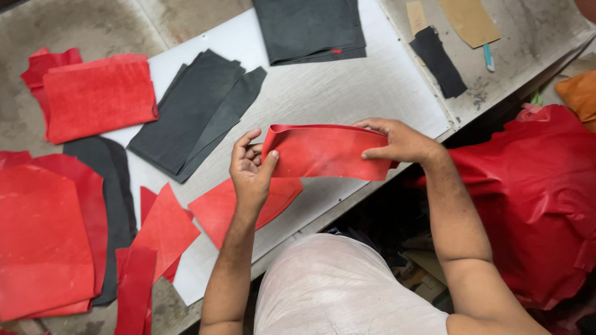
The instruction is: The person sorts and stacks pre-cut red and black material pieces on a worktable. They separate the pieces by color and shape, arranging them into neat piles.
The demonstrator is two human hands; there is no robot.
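A glossy red leather strip (pixel 327 152), folded over along its top edge, is held up just above the pale cutting board (pixel 347 93), the left hand (pixel 251 169) pinching one end and the right hand (pixel 397 141) gripping the other. On the board beyond the strip lie dark grey leather pieces (pixel 195 111); beside it, the worn grey table (pixel 93 25).

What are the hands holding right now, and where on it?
A folded red leather strip: left hand pinches its left end, right hand grips its right end, above the table.
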